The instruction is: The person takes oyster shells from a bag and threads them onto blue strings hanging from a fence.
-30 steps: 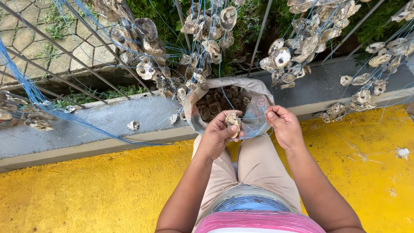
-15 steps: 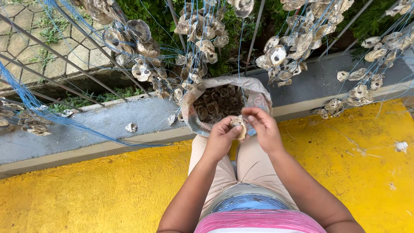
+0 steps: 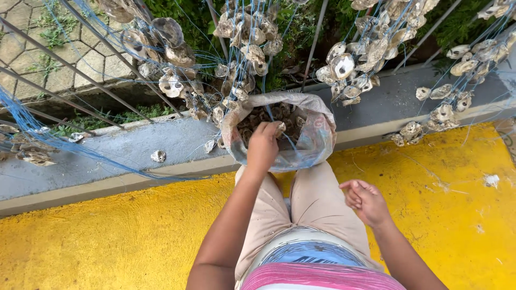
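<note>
One sack [image 3: 317, 142] of clear plastic stands open at the knees of the person, against the grey ledge [image 3: 107, 156], and it is full of dark shells [image 3: 269, 115]. The left hand [image 3: 263, 145] reaches into the mouth of the sack, with the fingers bent over a pale shell [image 3: 280, 127] at the top of the pile; whether the grip is closed on it or only touches it, I cannot tell. The right hand [image 3: 366, 201] is apart from the sack, above the right thigh, with the fingers loosely curled and nothing in the grip.

The person wears beige trousers [image 3: 317, 198] and a striped shirt [image 3: 317, 274], and is on a yellow painted floor [image 3: 97, 247]. The grey ledge runs across the view between the yellow floor and a fence of thin metal bars [image 3: 70, 67].

Many shells are tied on blue cords [image 3: 32, 129] and hang in bunches from the bars: one bunch [image 3: 247, 43] just above the sack, one [image 3: 349, 64] to the right of it, and more [image 3: 446, 107] lying on the ledge further right. A single shell [image 3: 158, 156] lies on the ledge to the left of the sack. Behind the fence there are green plants [image 3: 188, 11] and grey paving stones [image 3: 59, 48].
</note>
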